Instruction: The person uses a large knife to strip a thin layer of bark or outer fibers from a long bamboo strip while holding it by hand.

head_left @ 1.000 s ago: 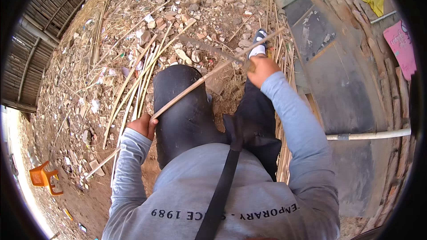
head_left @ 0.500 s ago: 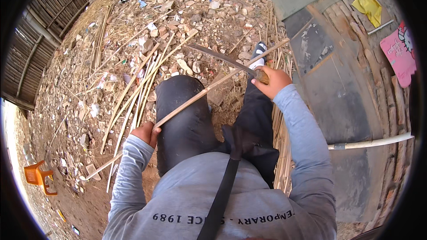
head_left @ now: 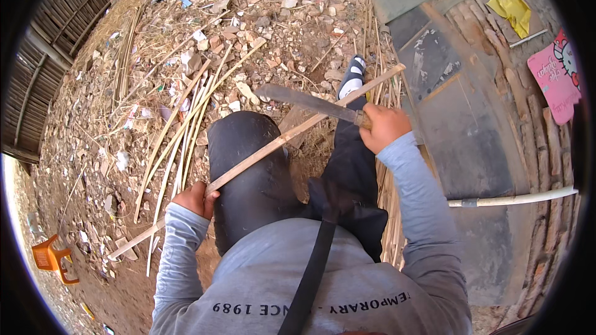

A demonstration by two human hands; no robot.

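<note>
A long, pale bamboo strip (head_left: pixel 263 152) slants across my bent left knee, its far end up at the right and its near end low at the left. My left hand (head_left: pixel 196 200) is closed round its lower part, beside the knee. In my right hand (head_left: pixel 383 128) is a machete (head_left: pixel 304 100), held by its wooden handle. The broad dark blade points left and lies across the strip, with its flat side showing. Whether the edge touches the strip I cannot tell.
Several split bamboo strips (head_left: pixel 186 127) lie on rubble-strewn ground at left; more strips (head_left: pixel 390 223) lie beside my right leg. At right are dark sheets (head_left: pixel 475 142), a white pipe (head_left: pixel 515 198) and a yellow wrapper (head_left: pixel 510 10). An orange plastic chair (head_left: pixel 54 259) stands far left.
My right hand has moved slightly down, and the machete blade has turned to show its broad side. The strip's far end has dropped slightly; my left hand has shifted down and left with it.
</note>
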